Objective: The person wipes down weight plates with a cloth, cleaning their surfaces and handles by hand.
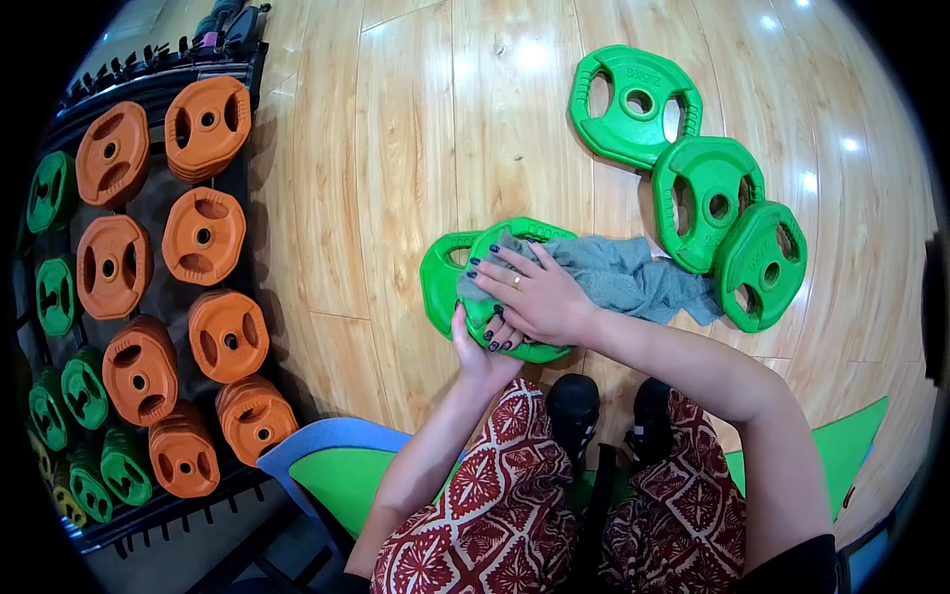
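your left hand (482, 358) clasps a plate (478, 313), fingers curled around it. your right hand (544, 299), fingers loosely spread, presses a cloth (628, 277) against it.

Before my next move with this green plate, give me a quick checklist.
1. Left hand gripping the held green plate: ok, at its near left edge.
2. Right hand on the cloth: ok, spread flat.
3. Cloth gathered up: not ok, it extends off to the right.
4. Ring off: not ok, it's on the right hand.
5. Plate surface under the cloth clean: cannot tell, it's covered.
6. Second green plate fully visible: not ok, the held one overlaps it.
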Available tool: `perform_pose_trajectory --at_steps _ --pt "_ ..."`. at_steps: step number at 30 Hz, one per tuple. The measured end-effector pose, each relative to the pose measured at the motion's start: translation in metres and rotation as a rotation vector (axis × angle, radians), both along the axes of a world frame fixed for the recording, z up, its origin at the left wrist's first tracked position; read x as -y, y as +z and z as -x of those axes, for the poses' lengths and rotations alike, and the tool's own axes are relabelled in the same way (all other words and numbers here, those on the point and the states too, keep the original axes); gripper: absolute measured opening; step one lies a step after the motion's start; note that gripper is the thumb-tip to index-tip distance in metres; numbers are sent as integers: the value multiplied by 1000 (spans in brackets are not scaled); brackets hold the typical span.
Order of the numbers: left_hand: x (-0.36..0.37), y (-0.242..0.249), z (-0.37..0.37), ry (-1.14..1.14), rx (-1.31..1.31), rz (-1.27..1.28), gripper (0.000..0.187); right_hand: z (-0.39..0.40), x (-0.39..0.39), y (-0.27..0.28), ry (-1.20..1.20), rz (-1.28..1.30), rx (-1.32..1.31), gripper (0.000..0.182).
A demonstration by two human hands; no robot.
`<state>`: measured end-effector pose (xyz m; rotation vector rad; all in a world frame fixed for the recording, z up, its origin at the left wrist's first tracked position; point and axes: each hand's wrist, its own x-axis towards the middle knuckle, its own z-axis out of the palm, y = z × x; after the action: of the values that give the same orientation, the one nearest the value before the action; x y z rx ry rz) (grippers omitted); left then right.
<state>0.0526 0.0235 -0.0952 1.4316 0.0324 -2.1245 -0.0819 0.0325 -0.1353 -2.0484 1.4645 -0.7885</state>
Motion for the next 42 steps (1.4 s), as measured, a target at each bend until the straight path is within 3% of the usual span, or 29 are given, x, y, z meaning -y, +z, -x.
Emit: perform_pose_trajectory --at_steps 3,6,7,13,16,20,22,26,29,35,38,40,42 --pt "0 -16 -15 -21 -151 22 54 9 6 -6 79 -21 13 49" --pt "-2 -15 -16 -39 -265 19 54 11 25 -15 -254 25 -26 44" --pt "-2 -10 -13 -28 -277 -7 54 11 28 -19 -254 25 -25 44" --pt "-2 -9 -12 -2 -274 0 53 3 20 -11 -225 -74 -67 46" --pt "-1 -14 -16 -46 -172 30 52 6 7 -6 -75 -29 -77 48" --pt "-2 -17 -16 -18 -256 15 51 19 22 -13 -132 4 -97 46" --pt "-3 -7 -8 8 -259 6 49 21 34 -14 -313 -97 -202 46" --pt "-2 -14 -14 -9 -272 18 48 12 28 -4 -234 -49 -79 47" --pt "-2 -23 -21 -59 -178 47 51 3 13 -2 -218 10 -100 46" --pt "-3 -12 -12 12 -267 1 47 13 37 -10 -314 50 -189 48" --pt "-2 -13 -15 4 -259 2 48 10 37 -1 -274 -109 -224 49" --pt "1 -11 -12 14 -207 2 50 2 25 3 -320 62 -55 50" --pt "0 -10 -12 18 -214 -10 51 2 24 2 -318 77 -78 50"
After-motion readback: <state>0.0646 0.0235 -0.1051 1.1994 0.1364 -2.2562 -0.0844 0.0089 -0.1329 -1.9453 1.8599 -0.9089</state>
